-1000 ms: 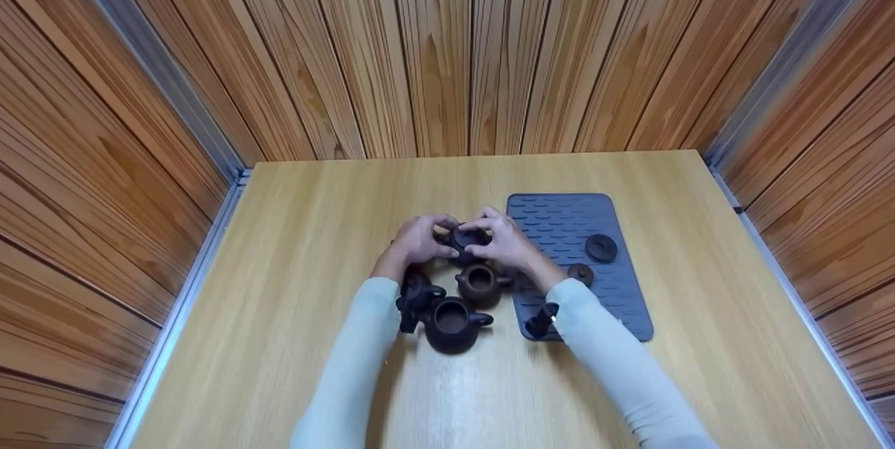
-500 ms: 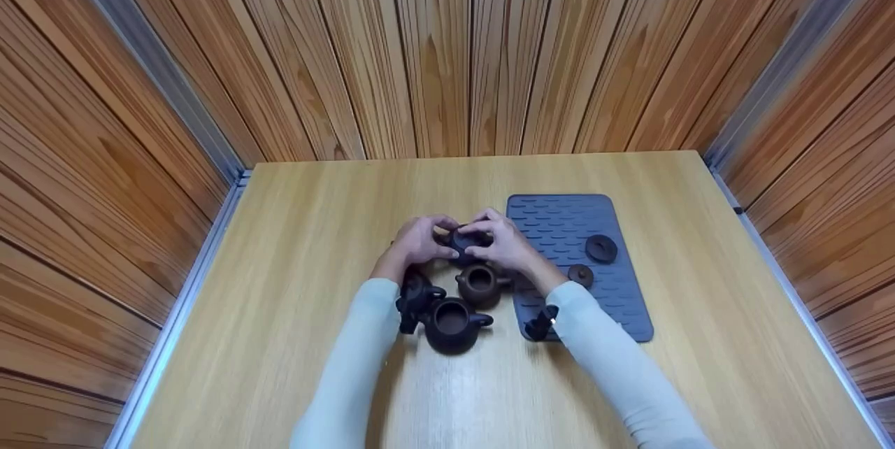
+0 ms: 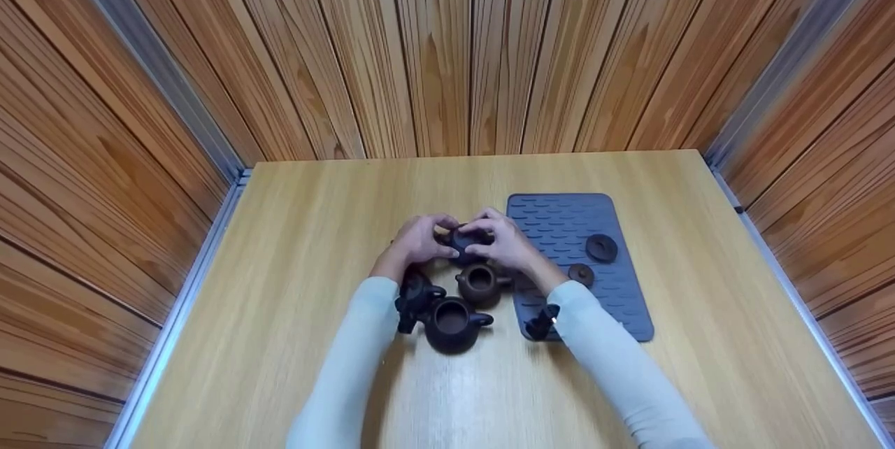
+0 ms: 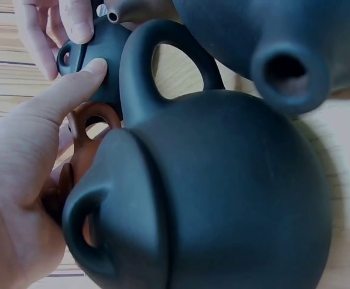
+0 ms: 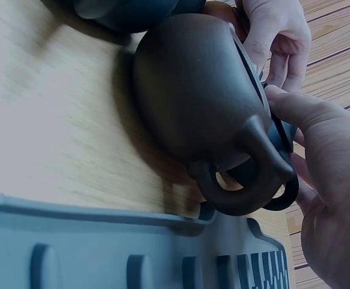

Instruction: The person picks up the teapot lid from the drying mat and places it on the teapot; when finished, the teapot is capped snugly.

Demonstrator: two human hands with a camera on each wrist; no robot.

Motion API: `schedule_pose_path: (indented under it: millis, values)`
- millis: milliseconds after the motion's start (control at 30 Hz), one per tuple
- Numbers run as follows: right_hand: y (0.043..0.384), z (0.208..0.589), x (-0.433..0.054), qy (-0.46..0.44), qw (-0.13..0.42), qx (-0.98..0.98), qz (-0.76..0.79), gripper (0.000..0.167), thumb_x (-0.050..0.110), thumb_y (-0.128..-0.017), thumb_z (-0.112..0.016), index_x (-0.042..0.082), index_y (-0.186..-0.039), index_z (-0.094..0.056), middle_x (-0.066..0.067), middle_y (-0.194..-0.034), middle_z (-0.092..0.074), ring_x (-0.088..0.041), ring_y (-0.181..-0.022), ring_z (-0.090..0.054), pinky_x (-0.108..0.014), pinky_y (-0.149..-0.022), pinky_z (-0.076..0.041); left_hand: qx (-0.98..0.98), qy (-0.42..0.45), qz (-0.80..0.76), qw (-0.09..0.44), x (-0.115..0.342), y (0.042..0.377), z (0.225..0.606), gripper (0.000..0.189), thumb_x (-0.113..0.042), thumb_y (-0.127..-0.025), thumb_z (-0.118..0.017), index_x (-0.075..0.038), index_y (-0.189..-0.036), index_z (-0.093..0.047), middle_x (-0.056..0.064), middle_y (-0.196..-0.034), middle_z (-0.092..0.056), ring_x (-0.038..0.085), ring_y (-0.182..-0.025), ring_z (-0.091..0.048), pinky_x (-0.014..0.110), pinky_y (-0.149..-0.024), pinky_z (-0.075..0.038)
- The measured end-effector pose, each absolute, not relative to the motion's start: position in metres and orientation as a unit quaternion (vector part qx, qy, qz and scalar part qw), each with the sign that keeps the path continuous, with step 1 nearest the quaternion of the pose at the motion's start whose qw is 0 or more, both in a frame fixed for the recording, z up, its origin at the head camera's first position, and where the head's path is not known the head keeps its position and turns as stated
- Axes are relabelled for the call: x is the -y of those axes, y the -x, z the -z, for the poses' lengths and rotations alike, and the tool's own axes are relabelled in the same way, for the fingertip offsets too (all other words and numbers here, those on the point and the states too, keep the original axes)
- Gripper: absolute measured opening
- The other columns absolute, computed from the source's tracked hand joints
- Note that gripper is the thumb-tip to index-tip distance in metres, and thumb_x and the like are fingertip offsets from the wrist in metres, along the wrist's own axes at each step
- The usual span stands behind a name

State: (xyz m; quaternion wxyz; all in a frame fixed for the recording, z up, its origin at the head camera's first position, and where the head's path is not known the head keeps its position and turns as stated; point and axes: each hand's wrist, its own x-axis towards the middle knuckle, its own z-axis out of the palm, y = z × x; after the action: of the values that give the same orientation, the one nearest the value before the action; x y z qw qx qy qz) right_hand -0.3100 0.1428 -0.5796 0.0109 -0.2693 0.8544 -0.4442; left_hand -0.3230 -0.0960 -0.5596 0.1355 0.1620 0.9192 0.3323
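A small black teapot (image 3: 467, 243) with its lid on stands between my two hands at the back of the cluster. My left hand (image 3: 419, 239) grips it from the left, the thumb on its body in the left wrist view. From the right, my right hand (image 3: 500, 239) grips it with fingers and thumb at lid height. A reddish-brown teapot (image 4: 86, 150) sits under my left palm, largely hidden in the head view. Close below my hands are a brown lidless teapot (image 3: 480, 284), a black lidless one (image 3: 452, 325) and a lidded black teapot (image 4: 241, 186).
A dark grey ridged mat (image 3: 559, 218) lies to the right. On it rest a larger black round lid (image 3: 601, 248) and a smaller brown lid (image 3: 580, 274). Wood-panelled walls (image 3: 433, 50) border the wooden table (image 3: 314, 239) at the back and sides.
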Motion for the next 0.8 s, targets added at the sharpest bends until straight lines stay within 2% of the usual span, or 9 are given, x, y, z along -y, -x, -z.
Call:
schedule_pose_path:
  millis: [167,433,800]
  values:
    - [0.311,0.579,-0.145,0.273,0.016,-0.851,0.447,0.035,0.009,-0.095,-0.09,0.007,-0.129,-0.083,-0.021,-0.132,-0.07,-0.038,-0.129,-0.067,-0.045,-0.11,-0.055,-0.919,-0.173,-0.329,0.131,0.094,0.323,0.56,0.055,-0.022,-0.093,-0.094,-0.017,-0.144,-0.074,0.01,-0.152,-0.075,0.033,-0.145,-0.068,0.048,-0.125,-0.051]
    - [0.311,0.575,-0.154,0.283,0.033,-0.85,0.443,0.036,0.006,-0.097,-0.086,0.007,-0.133,-0.082,-0.022,-0.137,-0.073,-0.041,-0.133,-0.068,-0.059,-0.116,-0.056,-0.925,-0.19,-0.305,0.121,0.093,0.319,0.557,0.055,-0.021,-0.094,-0.093,-0.014,-0.145,-0.074,0.012,-0.149,-0.077,0.034,-0.142,-0.07,0.048,-0.123,-0.053]
    - [0.31,0.566,-0.162,0.307,0.064,-0.851,0.42,0.038,0.013,-0.1,-0.084,0.008,-0.138,-0.079,-0.023,-0.143,-0.074,-0.044,-0.137,-0.069,-0.064,-0.12,-0.053,-0.93,-0.196,-0.3,0.087,0.098,0.309,0.548,0.054,-0.022,-0.095,-0.092,-0.016,-0.146,-0.075,0.013,-0.153,-0.074,0.037,-0.145,-0.068,0.051,-0.125,-0.052]
